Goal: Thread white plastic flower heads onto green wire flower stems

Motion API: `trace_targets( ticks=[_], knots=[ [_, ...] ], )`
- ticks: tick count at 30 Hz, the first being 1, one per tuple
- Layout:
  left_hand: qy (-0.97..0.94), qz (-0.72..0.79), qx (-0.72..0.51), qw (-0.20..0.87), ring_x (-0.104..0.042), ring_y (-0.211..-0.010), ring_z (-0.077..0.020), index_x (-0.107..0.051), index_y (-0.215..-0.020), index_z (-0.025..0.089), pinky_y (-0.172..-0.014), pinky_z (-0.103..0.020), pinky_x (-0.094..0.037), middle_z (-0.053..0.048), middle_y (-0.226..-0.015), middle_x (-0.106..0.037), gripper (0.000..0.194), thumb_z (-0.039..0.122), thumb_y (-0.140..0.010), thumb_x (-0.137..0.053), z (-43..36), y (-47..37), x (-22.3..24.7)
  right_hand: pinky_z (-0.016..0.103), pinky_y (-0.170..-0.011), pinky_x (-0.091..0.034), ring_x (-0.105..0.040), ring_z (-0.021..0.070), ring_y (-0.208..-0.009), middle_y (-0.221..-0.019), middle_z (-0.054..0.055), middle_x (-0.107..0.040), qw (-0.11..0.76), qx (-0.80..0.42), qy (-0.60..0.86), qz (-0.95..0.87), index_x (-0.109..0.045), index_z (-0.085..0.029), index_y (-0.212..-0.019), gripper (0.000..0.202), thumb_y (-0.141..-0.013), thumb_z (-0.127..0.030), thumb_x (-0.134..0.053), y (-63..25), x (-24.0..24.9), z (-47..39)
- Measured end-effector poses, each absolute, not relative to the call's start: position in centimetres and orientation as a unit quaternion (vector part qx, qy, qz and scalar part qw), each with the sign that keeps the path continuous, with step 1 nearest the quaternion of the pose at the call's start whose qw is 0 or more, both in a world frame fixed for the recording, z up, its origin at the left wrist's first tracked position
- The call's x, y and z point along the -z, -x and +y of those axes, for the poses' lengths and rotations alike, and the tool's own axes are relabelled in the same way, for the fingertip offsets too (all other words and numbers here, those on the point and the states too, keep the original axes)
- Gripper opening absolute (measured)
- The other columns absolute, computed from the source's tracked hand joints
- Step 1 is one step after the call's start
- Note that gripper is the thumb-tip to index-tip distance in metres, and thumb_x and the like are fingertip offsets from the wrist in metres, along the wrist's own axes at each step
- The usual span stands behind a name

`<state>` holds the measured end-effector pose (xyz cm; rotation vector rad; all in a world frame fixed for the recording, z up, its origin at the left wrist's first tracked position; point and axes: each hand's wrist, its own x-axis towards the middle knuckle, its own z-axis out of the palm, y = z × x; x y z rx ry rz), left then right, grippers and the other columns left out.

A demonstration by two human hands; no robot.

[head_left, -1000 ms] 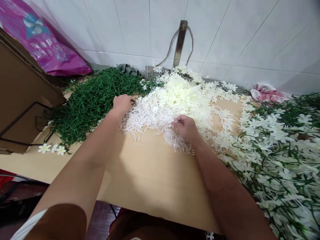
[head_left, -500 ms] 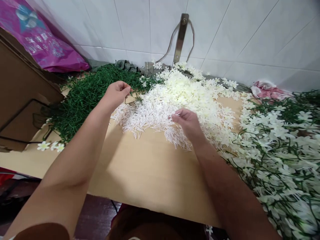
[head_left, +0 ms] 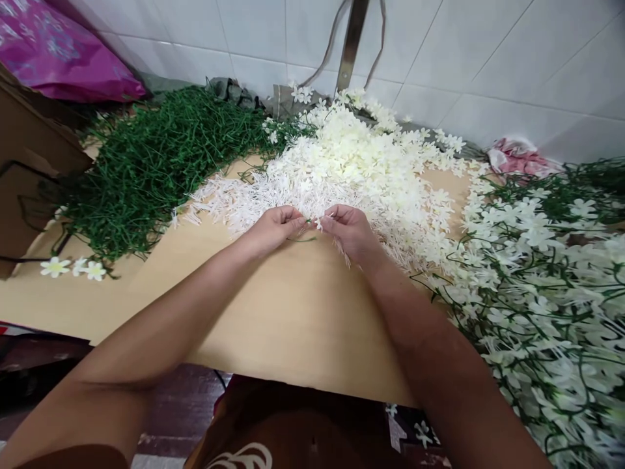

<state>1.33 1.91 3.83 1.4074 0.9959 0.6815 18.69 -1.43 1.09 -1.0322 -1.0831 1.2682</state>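
Observation:
My left hand (head_left: 279, 228) pinches a thin green plastic stem (head_left: 303, 240), whose loose end curves below the fingers. Right beside it, my right hand (head_left: 347, 231) is closed on a small white flower piece (head_left: 319, 223). The fingertips of both hands nearly meet over the front edge of a pile of white stamen pieces (head_left: 234, 198). Behind them lies a heap of cream flower petals (head_left: 361, 156). To the left is a large mound of green stems (head_left: 170, 143). Where stem and white piece meet is too small to make out.
Flowers on green stems (head_left: 541, 312) are piled along the right. A cardboard box (head_left: 34, 169) and a purple bag (head_left: 73, 58) stand at the left. Several white flowers (head_left: 73, 267) lie near the table's (head_left: 273, 326) left side. A metal bracket (head_left: 350, 45) is fixed to the tiled wall.
My left hand has come from the green mound toward the middle with a stem. My right hand has moved slightly left, and both hands are now together. The view has tilted down a little.

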Motion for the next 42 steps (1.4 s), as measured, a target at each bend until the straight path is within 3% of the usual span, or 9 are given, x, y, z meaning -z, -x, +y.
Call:
trace_targets(
  ticks=[11,18,25,31,35,42],
  knots=[
    [-0.555,0.437,-0.283,0.649,-0.033,-0.044,-0.0046,-0.057,-0.062,0.015,-0.045,-0.020,-0.024,0.007,-0.045,-0.043,0.024,0.031,-0.069,-0.074,1.5,-1.6,-3.7,0.022,-0.058,-0.044,-0.052,0.0064,-0.054,-0.056,-0.006,-0.060,0.547,-0.536,0.455,-0.454,-0.062,-0.019,-0.063,0.036,-0.050,-0.042,-0.087,-18.4,-0.4,-1.0],
    [-0.545,0.435,-0.287,0.657,-0.034,-0.044,-0.0045,-0.057,-0.061,0.016,-0.044,-0.020,-0.023,0.007,-0.044,-0.040,0.025,0.031,-0.067,-0.075,1.5,-1.7,-3.4,0.024,-0.056,-0.041,-0.050,0.0076,-0.055,-0.057,-0.005,-0.060,0.542,-0.500,0.479,-0.476,-0.060,-0.019,-0.062,0.043,-0.049,-0.052,-0.084,-18.2,-0.4,-1.1],
    [-0.532,0.433,-0.290,0.668,-0.030,-0.044,-0.0037,-0.053,-0.058,0.016,-0.045,-0.021,-0.018,0.008,-0.045,-0.041,0.031,0.033,-0.062,-0.078,1.5,-1.7,-3.3,0.026,-0.061,-0.044,-0.054,0.0100,-0.062,-0.064,-0.003,-0.061,0.546,-0.443,0.473,-0.531,-0.060,-0.020,-0.063,0.036,-0.054,-0.045,-0.085,-17.5,-0.8,-1.6],
    [-0.510,0.429,-0.325,0.671,-0.027,-0.045,-0.0036,-0.049,-0.057,0.016,-0.046,-0.022,-0.017,0.008,-0.045,-0.039,0.032,0.032,-0.062,-0.077,1.5,-1.8,-2.9,0.027,-0.061,-0.045,-0.053,0.0106,-0.061,-0.064,-0.004,-0.059,0.549,-0.438,0.485,-0.521,-0.057,-0.021,-0.067,0.043,-0.055,-0.053,-0.083,-17.0,-0.3,-1.9],
    [-0.521,0.412,-0.320,0.676,-0.031,-0.046,-0.0047,-0.050,-0.057,0.016,-0.047,-0.022,-0.020,0.007,-0.046,-0.041,0.033,0.034,-0.060,-0.078,1.6,-1.7,-2.6,0.028,-0.061,-0.046,-0.054,0.0106,-0.061,-0.064,-0.003,-0.059,0.549,-0.450,0.487,-0.509,-0.057,-0.021,-0.066,0.041,-0.054,-0.049,-0.085,-17.0,0.0,-1.9],
    [-0.543,0.417,-0.312,0.659,-0.033,-0.048,-0.0046,-0.050,-0.057,0.016,-0.048,-0.021,-0.021,0.007,-0.048,-0.041,0.021,0.023,-0.068,-0.068,1.5,-1.7,-2.6,0.028,-0.063,-0.049,-0.058,0.0113,-0.065,-0.069,-0.002,-0.065,0.552,-0.486,0.456,-0.501,-0.055,-0.021,-0.062,0.040,-0.054,-0.046,-0.085,-16.7,0.1,-2.0]
  ],
)
